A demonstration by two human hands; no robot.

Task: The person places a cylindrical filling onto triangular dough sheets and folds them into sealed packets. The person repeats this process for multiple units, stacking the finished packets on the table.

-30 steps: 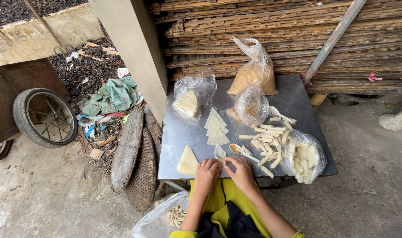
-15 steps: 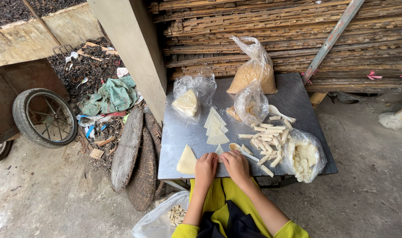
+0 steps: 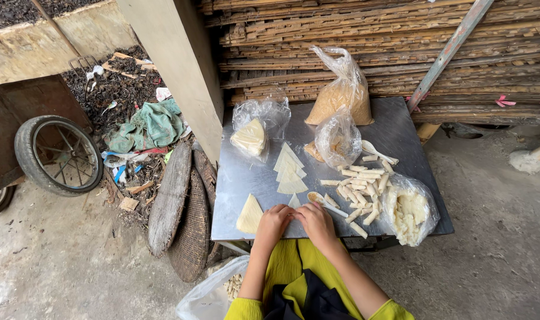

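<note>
**A:** Wrapper [image 3: 294, 202], the pale triangular one, lies at the near edge of the metal table [image 3: 400, 133], right between your two hands. Your left hand [image 3: 274, 221] and your right hand [image 3: 315, 219] sit close together on it, fingers curled down over the sheet. Whether you are pinching it or only pressing on it, I cannot tell from above.

**B:** And what lies round your hands?

**A:** Just left of your left hand there is a stack of triangular wrappers [image 3: 250, 214]. Beyond your fingers you have a loose fan of more triangles [image 3: 290, 172]. Near your right hand a spoon [image 3: 324, 202] rests on the tabletop, and past it a scatter of finished pale rolls [image 3: 359, 186].

**B:** The bags?

**A:** At your far right, a clear bag of white filling [image 3: 411, 208] stands by the table's edge. Farther back you have a small bag holding wrappers [image 3: 253, 131], a knotted bag with brownish contents [image 3: 337, 139], and a tall bag of tan crumbs [image 3: 342, 95] against the stacked wooden slats [image 3: 364, 35]. Below the table, by your left knee, an open plastic bag [image 3: 213, 290] shows more rolls inside.
</note>
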